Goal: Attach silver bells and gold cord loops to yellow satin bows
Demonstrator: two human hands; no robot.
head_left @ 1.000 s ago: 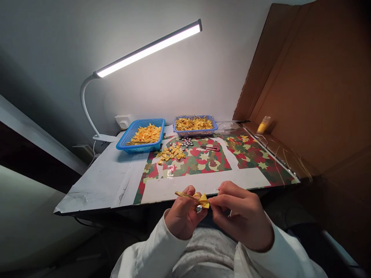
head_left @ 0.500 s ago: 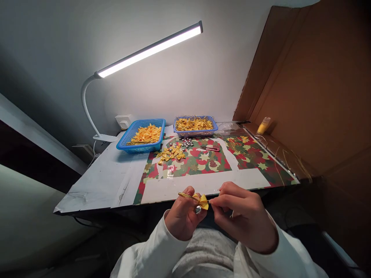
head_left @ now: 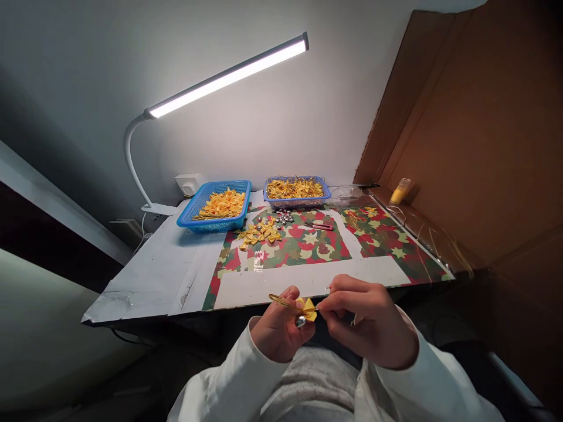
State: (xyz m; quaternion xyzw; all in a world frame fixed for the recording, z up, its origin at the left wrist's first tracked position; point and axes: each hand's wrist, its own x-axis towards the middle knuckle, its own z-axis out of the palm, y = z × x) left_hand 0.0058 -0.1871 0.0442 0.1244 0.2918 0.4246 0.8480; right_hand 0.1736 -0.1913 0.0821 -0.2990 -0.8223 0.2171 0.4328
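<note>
In front of my body, my left hand [head_left: 281, 331] pinches a yellow ribbon bow [head_left: 310, 309] between thumb and fingers. From the bow a gold cord loop [head_left: 279, 300] sticks out to the left over my thumb. A silver bell [head_left: 301, 321] shows just below the bow, against my left fingers. On the bow's other side, my right hand [head_left: 367, 319] is closed in a pinch, its fingertips right at the bow's edge. Something thin runs between those fingertips and the bow, too small to name.
On the table [head_left: 145, 281] stand a blue basket [head_left: 213, 224] of yellow bows and a smaller basket [head_left: 297, 203] of bows with gold cord. Nearby lie loose bows [head_left: 259, 233], silver bells [head_left: 285, 217] and thread snips [head_left: 319, 225]. A lamp [head_left: 229, 76] shines above.
The gold cord loop has tilted and looks wider. The bow has turned slightly in my left fingers. My right hand has hardly moved.
</note>
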